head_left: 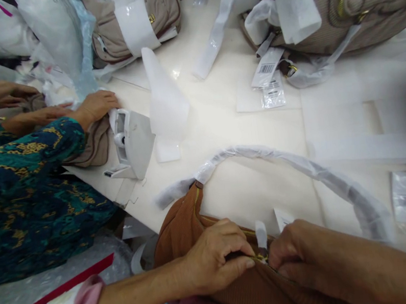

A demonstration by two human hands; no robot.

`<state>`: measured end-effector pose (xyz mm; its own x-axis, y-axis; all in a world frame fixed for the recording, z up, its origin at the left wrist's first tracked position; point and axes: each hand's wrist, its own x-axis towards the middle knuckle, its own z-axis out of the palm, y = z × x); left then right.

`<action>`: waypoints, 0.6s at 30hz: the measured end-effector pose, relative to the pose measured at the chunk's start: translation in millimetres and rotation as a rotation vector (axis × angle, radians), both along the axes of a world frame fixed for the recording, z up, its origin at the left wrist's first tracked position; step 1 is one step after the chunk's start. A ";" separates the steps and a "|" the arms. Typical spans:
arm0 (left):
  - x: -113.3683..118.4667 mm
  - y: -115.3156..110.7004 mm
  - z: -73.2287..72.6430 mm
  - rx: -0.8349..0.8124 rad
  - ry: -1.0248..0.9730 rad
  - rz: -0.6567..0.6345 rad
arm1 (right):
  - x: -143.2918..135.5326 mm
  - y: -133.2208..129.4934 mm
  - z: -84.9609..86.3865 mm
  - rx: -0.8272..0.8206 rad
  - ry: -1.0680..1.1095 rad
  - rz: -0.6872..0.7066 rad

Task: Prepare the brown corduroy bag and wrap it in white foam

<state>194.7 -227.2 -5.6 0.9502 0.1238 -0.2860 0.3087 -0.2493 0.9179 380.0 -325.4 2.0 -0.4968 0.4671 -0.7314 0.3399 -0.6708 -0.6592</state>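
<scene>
A brown ribbed-fabric handbag (178, 234) lies at the table's front edge, against my body. Its long strap (258, 151), wrapped in white film, arcs over the table. My left hand (219, 256) pinches the bag's edge beside the gold zipper (258, 258). Just right of the zipper's slider, my right hand (293, 254) is closed on the bag's opening with curled fingers, whose tips are partly hidden. A small white wrapped tab (261, 234) stands up between the hands. Behind it, a white tag or paper (283, 218) pokes out.
A grey tape dispenser (135, 143) stands left of centre, near a co-worker's hand (97, 106). Taupe bags (166, 8) with white wrapping lie at the back. Barcode tags (269, 72) and a sheet of white paper (164, 95) are on the white table (217, 115).
</scene>
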 end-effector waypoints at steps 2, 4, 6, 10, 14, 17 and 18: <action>-1.2 -3.2 -1.3 0.012 -0.004 0.013 | -5.5 -3.9 -3.9 0.020 0.054 -0.025; -3.0 -5.9 -3.0 0.029 0.017 0.054 | -11.3 -6.5 -6.9 0.062 0.032 -0.081; -5.3 -7.8 -5.1 0.040 0.058 0.119 | -17.0 -8.0 -7.6 0.116 -0.016 -0.161; -11.5 -9.4 -8.5 -0.010 0.111 0.241 | -27.4 -11.1 -5.3 0.208 0.049 -0.388; -18.8 -11.6 -10.6 -0.075 0.098 0.259 | -37.4 -17.4 -7.5 -0.044 0.118 -0.494; -22.8 -14.2 -11.8 -0.074 0.076 0.222 | -43.3 -20.5 -11.5 -0.101 0.102 -0.406; -23.4 -14.5 -12.1 -0.070 0.080 0.216 | -44.3 -20.4 -12.4 -0.014 0.074 -0.395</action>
<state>171.3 -241.7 -17.7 0.8778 0.2990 -0.3742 0.4203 -0.1063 0.9011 335.7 -345.8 -10.4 -0.3320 0.6230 -0.7083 0.0058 -0.7495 -0.6620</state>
